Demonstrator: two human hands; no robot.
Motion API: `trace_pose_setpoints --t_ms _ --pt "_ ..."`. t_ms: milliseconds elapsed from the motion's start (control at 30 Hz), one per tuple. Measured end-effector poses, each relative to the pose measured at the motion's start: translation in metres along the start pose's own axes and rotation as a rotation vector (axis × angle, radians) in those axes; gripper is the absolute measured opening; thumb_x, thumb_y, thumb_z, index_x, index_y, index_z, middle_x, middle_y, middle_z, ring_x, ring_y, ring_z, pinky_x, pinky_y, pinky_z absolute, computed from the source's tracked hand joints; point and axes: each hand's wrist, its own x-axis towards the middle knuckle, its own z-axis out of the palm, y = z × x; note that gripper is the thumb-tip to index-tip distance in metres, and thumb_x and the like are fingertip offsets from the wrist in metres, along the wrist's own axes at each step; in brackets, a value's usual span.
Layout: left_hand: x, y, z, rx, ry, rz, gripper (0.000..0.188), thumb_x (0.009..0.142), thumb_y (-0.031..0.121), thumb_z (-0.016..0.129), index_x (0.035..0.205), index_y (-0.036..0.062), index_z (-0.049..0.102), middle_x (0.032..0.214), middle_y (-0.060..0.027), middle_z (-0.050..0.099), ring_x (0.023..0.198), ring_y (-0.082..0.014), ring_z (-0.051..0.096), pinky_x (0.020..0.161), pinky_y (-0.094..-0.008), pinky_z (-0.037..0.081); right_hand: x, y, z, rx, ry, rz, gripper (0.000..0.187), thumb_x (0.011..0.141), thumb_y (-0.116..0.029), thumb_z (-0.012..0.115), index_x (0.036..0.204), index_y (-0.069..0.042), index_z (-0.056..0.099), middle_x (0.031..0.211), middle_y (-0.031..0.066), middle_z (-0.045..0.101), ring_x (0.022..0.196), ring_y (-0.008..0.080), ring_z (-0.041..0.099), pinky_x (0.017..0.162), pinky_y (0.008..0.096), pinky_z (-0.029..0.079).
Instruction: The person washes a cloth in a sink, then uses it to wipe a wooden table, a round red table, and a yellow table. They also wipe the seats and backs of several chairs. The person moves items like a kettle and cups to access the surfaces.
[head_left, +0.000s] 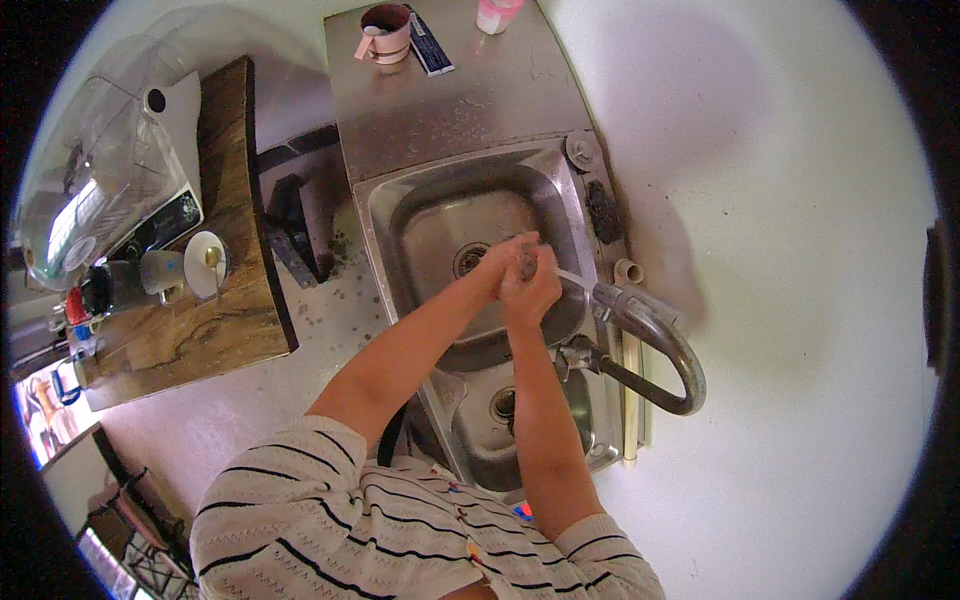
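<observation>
Where left hand (pixel 505 262) and right hand (pixel 534 291) are clamped on a grey lump (pixel 528 262), details blurred, it's probably light, slippery; cup both sides.

Mid-frame, we see the left hand (pixel 503 265) and right hand (pixel 532 290) together over the sink basin (pixel 430 222), curved faucet (pixel 640 315) to their right.

White wall (pixel 800 260) on right, soft shadows across it. Pale floor (pixel 205 430) left, dark-spotted between brown-topped table (pixel 240 330) and steel desk (pixel 470 90). Bright light at far left edge.
</observation>
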Motion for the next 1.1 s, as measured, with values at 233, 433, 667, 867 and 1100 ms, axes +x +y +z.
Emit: trace_pose_setpoints --t_ms 233,433,667,867,1100 --pt "0.01 -0.021 -0.014 0.247 0.252 0.221 0.053 0.09 0.054 0.059 0.117 0.0082 0.061 0.112 -0.0086 0.061 0.096 -0.0228 0.058 0.086 -0.0417 0.05 0.023 0.031 -0.003 0.956 -0.026 0.73 0.041 0.093 -0.037 0.064 0.113 -0.002 0.061 0.107 0.0114 0.064 0.101 0.025 0.061 0.084 0.0382 0.048" --pt "-0.001 -0.008 -0.046 0.26 0.263 -0.061 0.097 0.081 0.078 0.052 0.152 0.0157 0.028 0.156 -0.0168 0.025 0.139 -0.0372 0.034 0.103 -0.0656 0.037 0.023 0.002 -0.029 0.104 -0.1 0.148 0.042 0.08 -0.01 0.076 0.118 -0.006 0.059 0.113 0.0121 0.062 0.105 0.0234 0.06 0.095 0.0366 0.046" --pt "-0.035 0.017 -0.027 0.072 -0.221 -0.086 0.088 0.083 0.07 0.058 0.149 0.0173 0.035 0.149 -0.0164 0.038 0.134 -0.0362 0.041 0.1 -0.0655 0.039 0.004 -0.021 -0.054 0.241 -0.391 -0.066 0.037 0.073 0.012 0.068 0.106 -0.003 0.067 0.104 0.0097 0.068 0.098 0.0183 0.062 0.084 0.0322 0.051" --pt "-0.061 0.02 -0.012 0.31 -0.113 0.06 0.047 0.084 0.045 0.074 0.111 0.0072 0.063 0.11 -0.0085 0.067 0.099 -0.0211 0.065 0.085 -0.0397 0.054 -0.006 -0.033 -0.071 0.377 -0.562 0.062 0.029 0.081 0.011 0.055 0.104 -0.002 0.068 0.099 0.0067 0.069 0.097 0.0164 0.062 0.088 0.0309 0.048" --pt "0.001 -0.002 -0.076 0.127 -0.004 -0.33 0.063 0.088 0.065 0.059 0.125 0.014 0.059 0.129 -0.0066 0.059 0.112 -0.024 0.059 0.093 -0.0434 0.049 0.033 -0.026 -0.015 0.405 0.211 0.079 0.015 0.097 -0.011 0.06 0.108 -0.002 0.064 0.108 0.0072 0.063 0.099 0.0184 0.057 0.091 0.0333 0.045"
